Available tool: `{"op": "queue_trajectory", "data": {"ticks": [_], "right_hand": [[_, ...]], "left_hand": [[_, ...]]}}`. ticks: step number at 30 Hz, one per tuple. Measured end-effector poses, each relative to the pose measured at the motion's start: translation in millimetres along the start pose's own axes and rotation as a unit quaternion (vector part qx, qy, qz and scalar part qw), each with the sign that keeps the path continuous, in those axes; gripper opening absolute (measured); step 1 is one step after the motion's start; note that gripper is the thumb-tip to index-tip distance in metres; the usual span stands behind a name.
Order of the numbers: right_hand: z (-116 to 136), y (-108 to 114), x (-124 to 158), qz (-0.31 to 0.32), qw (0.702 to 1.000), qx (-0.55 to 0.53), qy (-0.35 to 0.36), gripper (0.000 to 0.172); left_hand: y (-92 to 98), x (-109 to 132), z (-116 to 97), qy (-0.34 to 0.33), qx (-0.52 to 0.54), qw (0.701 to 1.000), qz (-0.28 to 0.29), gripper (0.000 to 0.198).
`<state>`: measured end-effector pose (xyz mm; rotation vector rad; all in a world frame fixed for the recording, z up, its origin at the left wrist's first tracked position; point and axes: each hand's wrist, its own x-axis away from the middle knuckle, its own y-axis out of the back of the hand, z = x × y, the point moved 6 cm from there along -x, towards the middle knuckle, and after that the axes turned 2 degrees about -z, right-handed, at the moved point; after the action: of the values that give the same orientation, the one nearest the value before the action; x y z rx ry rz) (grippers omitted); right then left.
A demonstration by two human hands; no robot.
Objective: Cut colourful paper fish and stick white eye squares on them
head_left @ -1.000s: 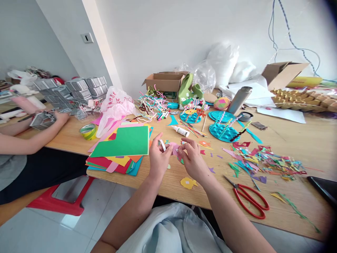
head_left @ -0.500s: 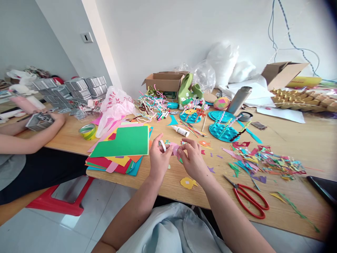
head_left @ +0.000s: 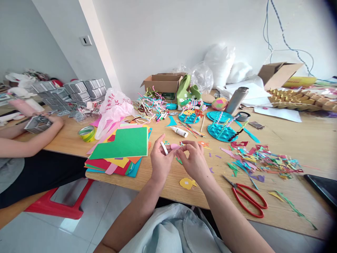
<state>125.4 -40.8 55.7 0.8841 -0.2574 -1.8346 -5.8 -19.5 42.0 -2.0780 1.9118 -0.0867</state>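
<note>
Hands lifted slightly, left hand (head_left: pixel 160 160) pinching tape roll (head_left: pixel 164 148), right hand (head_left: pixel 193 159) pinching pink cutout (head_left: pixel 174 146)

Bare forearms, pale blue garment (head_left: pixel 171 232)

Green paper sheet (head_left: pixel 121 142) tops a multicoloured stack, red-handled scissors (head_left: pixel 247 197), teal plates (head_left: pixel 220 132), yellow fish cutout (head_left: pixel 187 183).

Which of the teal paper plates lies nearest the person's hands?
The big teal plate with the dark pipe-cleaner strip, front right of the group; the other two plates lie farther back.
</note>
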Motion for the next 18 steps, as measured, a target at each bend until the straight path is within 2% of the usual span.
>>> {"op": "queue_trajectory", "data": {"ticks": [8,13,18], "right_hand": [[5,6,0,-0.021,0.999,-0.034,-0.027,0.015],[6,7,-1,-0.019,0.998,-0.040,-0.039,0.019],[-5,12,0,-0.033,0.992,-0.076,-0.090,0.033]], "left_hand": [[-4.2,9,-8,-0.068,-0.036,0.997,-0.011,0.062],[-4.3,12,-14,-0.073,-0.020,0.997,-0.014,0.067],[3.3,8,-24,-0.082,-0.014,0.996,-0.044,0.070]]}}
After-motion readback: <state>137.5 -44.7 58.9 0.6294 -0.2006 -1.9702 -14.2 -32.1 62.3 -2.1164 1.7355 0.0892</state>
